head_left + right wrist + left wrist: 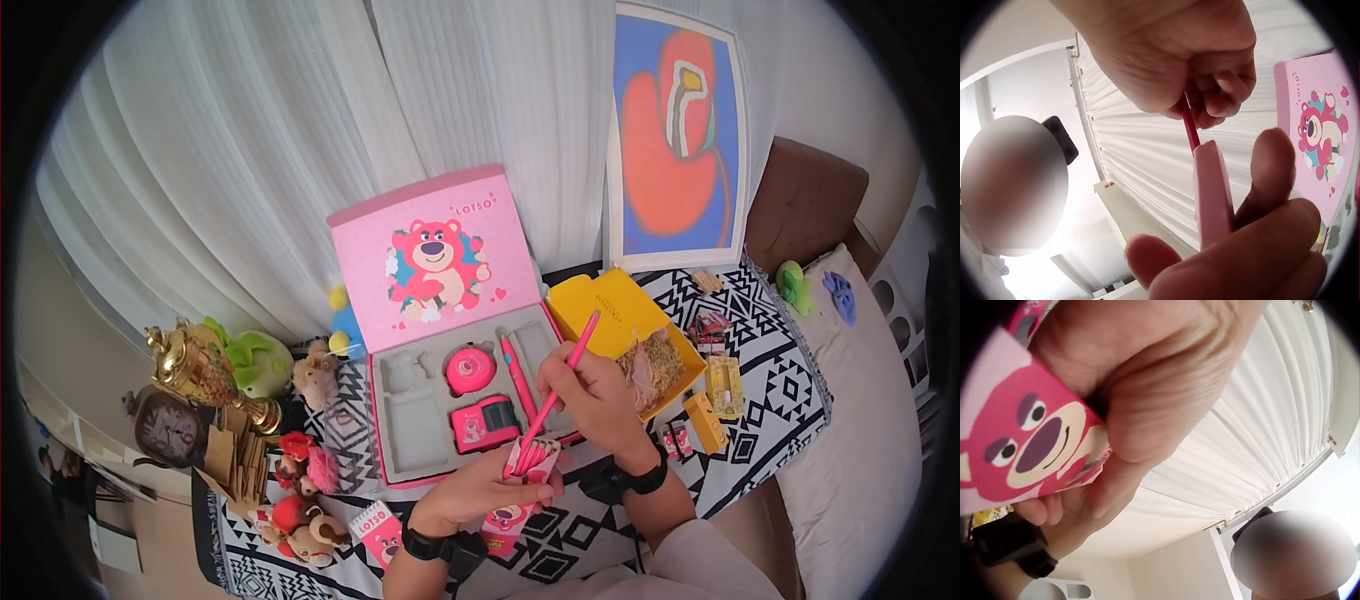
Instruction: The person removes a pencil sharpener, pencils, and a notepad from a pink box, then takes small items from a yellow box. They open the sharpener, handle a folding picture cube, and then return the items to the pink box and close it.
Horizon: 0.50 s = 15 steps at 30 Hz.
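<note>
My left hand (465, 492) grips a small pink carton (538, 456) printed with a bear face, with several pink pencils showing at its open end. My right hand (598, 402) pinches a long pink pencil (584, 338), tilted, its lower end at the carton's mouth. In the right wrist view the pencil (1190, 128) meets the carton (1212, 194). Behind the hands stands an open gift box with a pink lid (350, 290) and grey insert (415, 430). The insert holds a round pink item (470, 370), a pink boxy item with a dark window (484, 425) and a pink pen (518, 375).
A spiral notepad (377, 533) and a pink bear-printed packet (503, 532) lie near the left wrist. Plush toys (305, 525), a gold trophy (200, 365) and a clock (170, 430) stand left. To the right are a yellow box (680, 400) and small packs (724, 387).
</note>
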{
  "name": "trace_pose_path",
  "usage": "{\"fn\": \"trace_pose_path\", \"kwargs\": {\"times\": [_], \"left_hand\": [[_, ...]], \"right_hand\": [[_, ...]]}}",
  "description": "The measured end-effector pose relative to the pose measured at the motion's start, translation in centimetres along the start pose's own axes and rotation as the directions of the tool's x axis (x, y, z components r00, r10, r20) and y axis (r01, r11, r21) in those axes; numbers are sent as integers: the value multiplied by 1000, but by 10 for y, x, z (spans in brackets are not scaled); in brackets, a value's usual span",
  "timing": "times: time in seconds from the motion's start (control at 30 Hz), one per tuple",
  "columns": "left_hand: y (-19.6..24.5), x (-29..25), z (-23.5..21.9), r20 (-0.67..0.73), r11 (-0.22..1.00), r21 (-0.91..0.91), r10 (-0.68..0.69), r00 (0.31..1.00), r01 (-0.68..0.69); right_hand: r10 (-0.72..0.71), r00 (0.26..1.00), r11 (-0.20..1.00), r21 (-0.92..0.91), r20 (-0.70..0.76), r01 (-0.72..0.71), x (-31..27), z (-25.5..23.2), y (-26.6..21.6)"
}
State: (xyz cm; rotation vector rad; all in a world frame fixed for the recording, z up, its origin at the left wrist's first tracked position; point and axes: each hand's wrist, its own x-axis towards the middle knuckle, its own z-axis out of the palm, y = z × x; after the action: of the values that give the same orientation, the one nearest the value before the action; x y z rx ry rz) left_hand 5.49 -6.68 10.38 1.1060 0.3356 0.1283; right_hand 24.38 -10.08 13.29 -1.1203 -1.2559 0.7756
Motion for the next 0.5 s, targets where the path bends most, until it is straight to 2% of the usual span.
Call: {"fn": "trace_pose_path", "kwargs": {"times": [0.03,0.07,0.13,0.17,0.23,0.27,0.33,0.37,0.43,0.47,0.5], "left_hand": [[0,0,0,1,1000,-1,-2,1000,2],[1,0,0,13,1000,-5,-17,1000,17],[3,0,0,24,999,-16,-34,999,35],[5,0,1,48,999,15,-45,998,44],[5,-1,1,72,998,45,-57,996,54],[4,0,0,80,998,38,-47,996,44],[1,1,-4,88,999,33,-35,995,33],[-2,1,-7,72,999,38,-36,997,33],[-4,1,-10,55,998,46,-34,998,31],[-4,1,-11,67,1000,12,-9,998,8],[-4,1,-12,78,1000,-25,16,997,-15]], "right_hand": [[62,998,998,-8,27,-62,0,-2,1],[64,998,998,-9,26,-64,0,-4,0],[93,985,991,80,143,-105,0,-5,-1],[97,985,991,81,143,-110,-1,-4,2],[-28,958,999,34,284,19,0,-3,10],[-25,959,999,34,283,16,0,-2,10],[113,874,985,-169,473,-36,2,-2,8],[112,874,985,-169,472,-35,1,-1,10],[20,814,976,-186,580,109,0,3,14],[18,813,976,-186,582,112,1,2,11],[145,843,985,-159,518,-71,0,1,3]]}}
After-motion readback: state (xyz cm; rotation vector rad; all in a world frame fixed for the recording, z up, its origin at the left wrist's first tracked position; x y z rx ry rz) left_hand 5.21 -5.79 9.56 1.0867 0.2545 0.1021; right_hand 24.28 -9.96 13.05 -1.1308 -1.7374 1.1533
